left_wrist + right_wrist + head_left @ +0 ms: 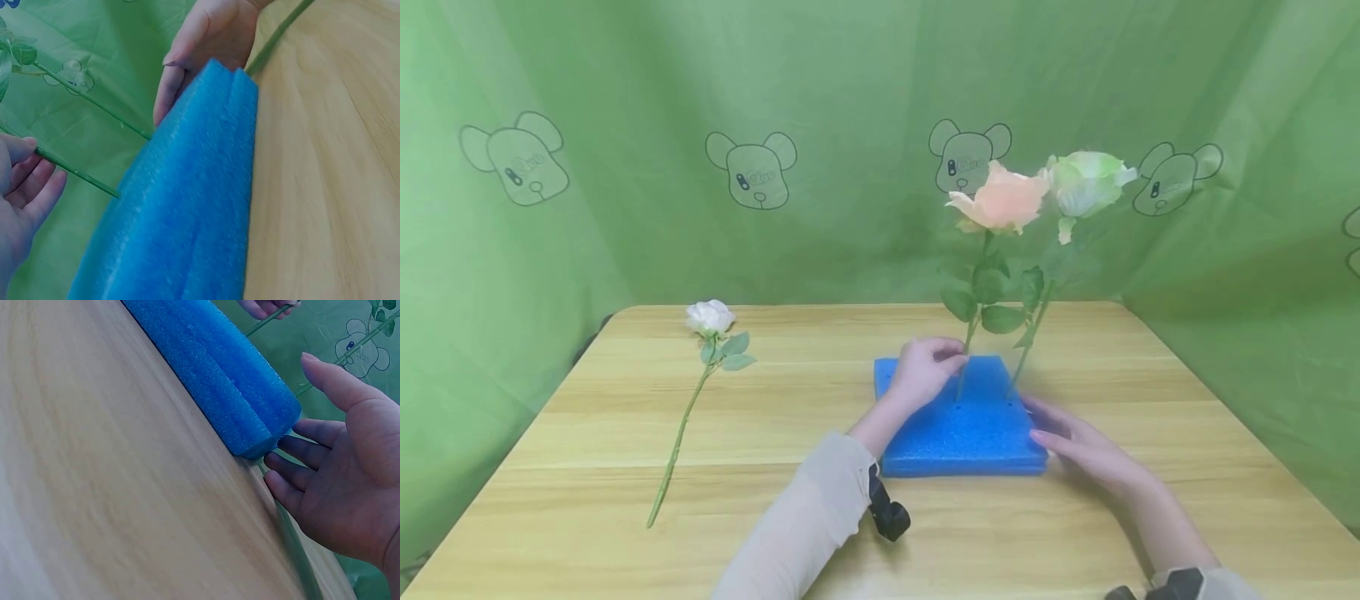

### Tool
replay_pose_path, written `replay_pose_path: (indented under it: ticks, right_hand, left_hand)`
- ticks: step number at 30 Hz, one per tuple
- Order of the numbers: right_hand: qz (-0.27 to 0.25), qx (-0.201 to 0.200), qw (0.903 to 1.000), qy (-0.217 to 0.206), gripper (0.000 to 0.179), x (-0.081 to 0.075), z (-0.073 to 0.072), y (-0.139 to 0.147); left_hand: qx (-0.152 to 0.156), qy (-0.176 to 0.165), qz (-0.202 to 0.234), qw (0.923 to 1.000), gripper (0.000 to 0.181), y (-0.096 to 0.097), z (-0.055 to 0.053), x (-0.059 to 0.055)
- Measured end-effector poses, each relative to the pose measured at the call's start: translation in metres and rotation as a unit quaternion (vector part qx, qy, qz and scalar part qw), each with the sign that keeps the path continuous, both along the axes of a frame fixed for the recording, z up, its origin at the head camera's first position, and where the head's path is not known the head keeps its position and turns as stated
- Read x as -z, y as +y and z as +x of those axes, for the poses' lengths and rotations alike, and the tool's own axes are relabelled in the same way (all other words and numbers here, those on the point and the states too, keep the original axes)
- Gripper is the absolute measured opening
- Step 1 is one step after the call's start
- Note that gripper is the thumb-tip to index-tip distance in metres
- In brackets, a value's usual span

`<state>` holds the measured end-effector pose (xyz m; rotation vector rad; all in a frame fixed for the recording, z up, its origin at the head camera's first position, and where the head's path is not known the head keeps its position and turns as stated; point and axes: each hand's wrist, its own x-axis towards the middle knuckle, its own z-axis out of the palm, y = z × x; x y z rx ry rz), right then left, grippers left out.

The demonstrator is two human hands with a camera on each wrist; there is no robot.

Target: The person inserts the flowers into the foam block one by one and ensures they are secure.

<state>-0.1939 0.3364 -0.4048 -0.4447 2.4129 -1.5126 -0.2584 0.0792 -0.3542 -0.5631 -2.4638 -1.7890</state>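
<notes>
My left hand (925, 371) pinches the green stem (81, 176) of a peach-pink rose (1003, 200) between thumb and fingers, low down. That stem stands in the top of a blue foam block (962, 442). To its right, a pale green and white rose (1088, 185) also stands in the foam, leaning right. My right hand (1090, 446) is at the block's right side, its fingers loosely extended and the fingertips (284, 440) right at the foam's edge. Its palm (356, 481) faces the block and the thumb is raised.
A white rose (710, 317) with a long stem (681, 433) lies on the left part of the wooden table (587, 467). Green curtain (850, 75) with cartoon mouse heads surrounds the table's back and sides. A black strap (887, 508) is on the left wrist.
</notes>
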Motion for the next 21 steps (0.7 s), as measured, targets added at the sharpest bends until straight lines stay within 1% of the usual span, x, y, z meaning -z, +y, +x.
replay_pose_path:
  ticks: [4, 10, 12, 17, 21]
  right_hand:
    - [0.003, -0.001, 1.0, 0.002, 0.058, 0.0003, -0.0004, -0.0002]
    - [0.003, -0.002, 1.0, 0.006, 0.058, 0.0002, -0.0002, -0.0009]
    - [0.001, -0.001, 1.0, 0.002, 0.058, 0.0002, 0.0001, -0.001]
    - [0.0, 0.0, 1.0, 0.001, 0.059, 0.0004, 0.0001, -0.0007]
    - [-0.001, 0.003, 1.0, -0.002, 0.059, 0.0007, 0.0002, -0.0004]
  left_hand:
    - [0.0, -0.011, -0.008, 0.9999, 0.021, -0.0022, 0.0003, 0.003]
    - [-0.006, 0.02, -0.061, 0.9979, 0.02, -0.0041, -0.0012, 0.0081]
    - [-0.005, 0.028, -0.071, 0.9971, 0.019, -0.004, -0.0011, 0.0095]
    - [0.003, 0.031, -0.077, 0.9965, 0.019, -0.0036, 0.0003, 0.0089]
    - [0.002, 0.029, -0.082, 0.9962, 0.02, -0.0034, 0.0008, 0.0084]
